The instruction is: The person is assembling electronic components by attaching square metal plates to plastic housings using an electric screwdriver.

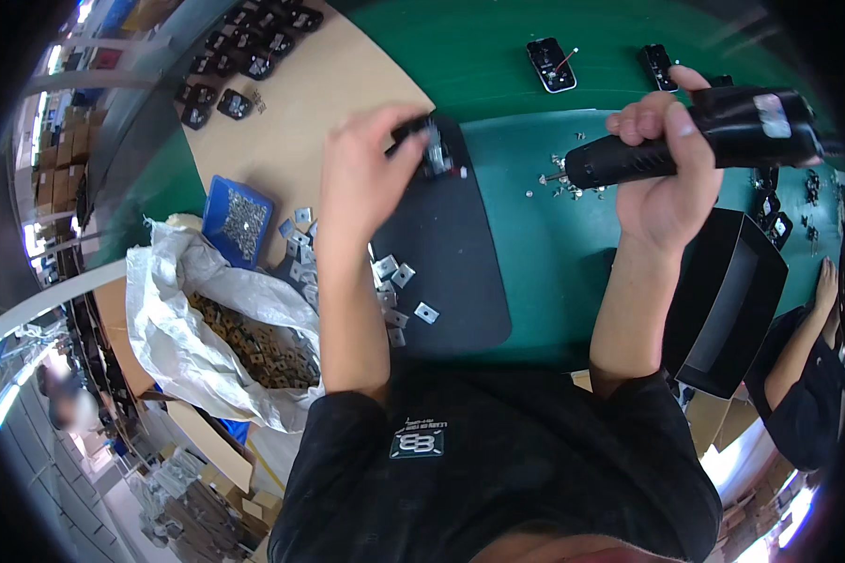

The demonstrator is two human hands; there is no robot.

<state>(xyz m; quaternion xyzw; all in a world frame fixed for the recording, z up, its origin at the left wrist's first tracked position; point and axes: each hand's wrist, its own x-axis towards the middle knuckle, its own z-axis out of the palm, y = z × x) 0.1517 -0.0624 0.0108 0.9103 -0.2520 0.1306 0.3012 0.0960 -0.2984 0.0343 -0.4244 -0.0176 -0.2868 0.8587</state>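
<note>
Green tabletop point(545, 263) lies beneath the right hand point(667, 178), which grips a black power screwdriver point(620, 161), bit near screws point(577, 190). Over a dark mat point(446, 263), the left hand point(368, 164) pinches a blurred black part point(438, 155), partly hidden.

Black power screwdriver point(740, 139) near loose screws point(562, 190)

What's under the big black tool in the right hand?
Around the tip of the black tool, small shiny metal pieces lie scattered on the green mat. What's beneath its body, I can't see: the tool and the right hand cover it.
</note>
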